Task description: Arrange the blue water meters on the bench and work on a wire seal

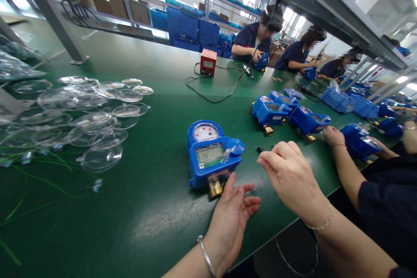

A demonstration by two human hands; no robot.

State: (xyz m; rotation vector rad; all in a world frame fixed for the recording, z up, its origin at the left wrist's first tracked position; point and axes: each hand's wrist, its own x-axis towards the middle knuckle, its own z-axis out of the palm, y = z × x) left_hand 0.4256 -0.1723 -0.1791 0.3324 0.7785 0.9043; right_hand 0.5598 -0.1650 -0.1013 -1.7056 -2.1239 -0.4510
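Observation:
A blue water meter [208, 156] lies on the green table before me, its lit display showing digits that look like 20. Above the display is a round dial, and a round blue cap stands out at its right. A brass pipe end [215, 186] points towards me. My left hand [233, 213] is open beside that brass end, palm turned up, with a fingertip at the meter's lower edge; I cannot tell whether it touches. To the right of the meter, my right hand [289, 173] is closed, pinching a small black piece [259, 150] whose kind is unclear.
Clear plastic discs [100, 156] and green strands lie at left. A red box [208, 61] with a black cable stands at the back. Several more blue meters [269, 110] sit at right, where a co-worker's hand [334, 136] reaches in. Blue bins [337, 100] stand beyond.

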